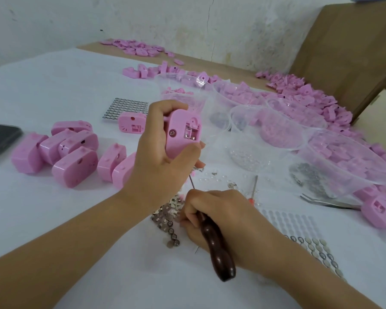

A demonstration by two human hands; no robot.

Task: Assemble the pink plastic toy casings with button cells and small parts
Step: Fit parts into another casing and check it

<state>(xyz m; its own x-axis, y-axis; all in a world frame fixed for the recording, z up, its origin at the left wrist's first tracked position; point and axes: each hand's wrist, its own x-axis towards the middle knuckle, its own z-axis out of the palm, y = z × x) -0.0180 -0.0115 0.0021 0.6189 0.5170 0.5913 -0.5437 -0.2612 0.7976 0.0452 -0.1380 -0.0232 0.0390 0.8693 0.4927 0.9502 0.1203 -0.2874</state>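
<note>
In the head view, a dark wooden-handled tool (pixel 216 248) is gripped in the curled fingers of the right hand (pixel 221 217), low over loose button cells (pixel 171 230) on the white desk (pixel 65 219). Just beyond, a pink casing (pixel 183 132) is held raised in the left hand (pixel 161 157), fingers wrapped round it, its open compartment turned to the camera. Closed casings (pixel 60 150) are clustered to the left, and clear tubs (pixel 276 128) of pink parts are ranged behind.
</note>
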